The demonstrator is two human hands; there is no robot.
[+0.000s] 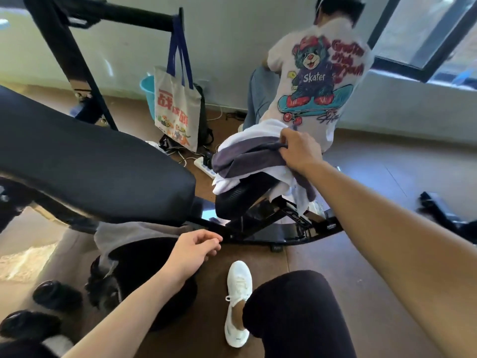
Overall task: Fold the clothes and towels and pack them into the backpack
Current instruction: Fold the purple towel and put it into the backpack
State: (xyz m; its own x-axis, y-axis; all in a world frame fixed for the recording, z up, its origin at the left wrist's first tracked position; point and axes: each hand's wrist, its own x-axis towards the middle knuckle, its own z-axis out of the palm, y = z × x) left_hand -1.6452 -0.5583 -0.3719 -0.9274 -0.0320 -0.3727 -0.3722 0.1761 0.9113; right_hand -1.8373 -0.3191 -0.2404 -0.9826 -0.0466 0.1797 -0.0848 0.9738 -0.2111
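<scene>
While left grip [193, 250] hangs loosely curled, empty, right grip [300, 151] pinches crumpled purple-grey garment [247, 157] atop white clothes [258, 130].

Black padded bench [90, 161] lies tilted. Beyond its far end: canvas tote bag [175, 109] hanging by blue straps from a black frame bar [139, 15], blue bucket [147, 89] behind the tote, white power strip [204, 165] on the floor. Past the bench: a person in a skater-bear T-shirt [317, 81], back turned. On the bench's near side: black rounded weights [56, 295], white sneaker [238, 303].
</scene>
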